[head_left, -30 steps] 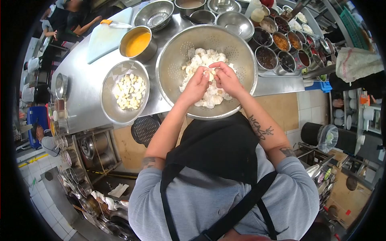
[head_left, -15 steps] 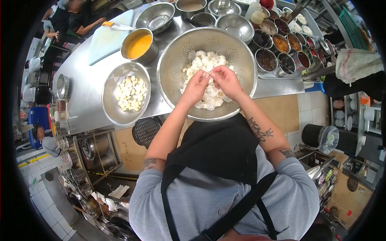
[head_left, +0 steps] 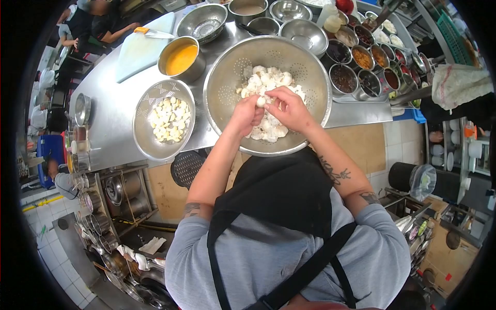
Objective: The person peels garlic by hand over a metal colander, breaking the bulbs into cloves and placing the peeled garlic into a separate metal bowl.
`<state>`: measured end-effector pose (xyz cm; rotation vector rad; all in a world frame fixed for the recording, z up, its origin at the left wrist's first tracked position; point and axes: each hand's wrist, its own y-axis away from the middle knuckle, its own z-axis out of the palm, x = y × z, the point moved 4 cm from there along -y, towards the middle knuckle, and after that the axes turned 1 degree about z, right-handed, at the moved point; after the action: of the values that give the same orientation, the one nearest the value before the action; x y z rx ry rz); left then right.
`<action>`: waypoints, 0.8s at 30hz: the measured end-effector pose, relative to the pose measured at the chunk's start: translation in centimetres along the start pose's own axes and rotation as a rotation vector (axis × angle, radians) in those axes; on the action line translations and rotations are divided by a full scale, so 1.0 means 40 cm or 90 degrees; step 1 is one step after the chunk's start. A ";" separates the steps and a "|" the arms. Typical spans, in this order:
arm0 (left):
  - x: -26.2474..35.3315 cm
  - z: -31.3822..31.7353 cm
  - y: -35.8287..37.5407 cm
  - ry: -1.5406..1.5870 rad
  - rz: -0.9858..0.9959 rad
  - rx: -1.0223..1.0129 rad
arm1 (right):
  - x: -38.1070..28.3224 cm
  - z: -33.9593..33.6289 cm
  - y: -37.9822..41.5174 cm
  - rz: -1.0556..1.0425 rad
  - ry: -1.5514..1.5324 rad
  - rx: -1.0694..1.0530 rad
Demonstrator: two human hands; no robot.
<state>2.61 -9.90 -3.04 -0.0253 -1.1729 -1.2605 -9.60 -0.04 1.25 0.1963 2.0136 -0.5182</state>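
Over the large perforated steel colander, my two hands meet. A pale garlic clove sits between them at the fingertips. My left hand is closed, with thumb and curled fingers gripping the clove from the left. From the right, my right hand pinches at the same clove with thumb and fingertips. Below the hands lies a heap of garlic with loose papery skins. To the left, a smaller colander holds peeled garlic cloves.
Behind the small colander stand a pot of orange liquid and a pale cutting board with an orange-handled knife. Steel bowls line the back. Sauce containers crowd the right. Other people are at far left.
My left hand has curled inward and dropped slightly, and the clove now shows at its fingertips. My right hand has turned, its fingers reaching over the clove. The view has shifted slightly.
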 end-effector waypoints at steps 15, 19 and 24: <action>-0.043 0.000 -0.019 -0.237 0.029 0.029 | -0.030 0.033 0.033 0.012 0.071 -0.071; -0.026 0.038 0.005 -0.223 0.021 0.008 | -0.004 0.035 0.042 -0.028 0.131 0.009; -0.022 0.056 0.015 -0.069 0.017 0.030 | 0.023 0.028 0.034 0.105 0.036 0.047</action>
<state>1.72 -7.73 -2.26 -0.0748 -1.2918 -1.2206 -8.66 0.62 -0.40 0.4214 2.0133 -0.4869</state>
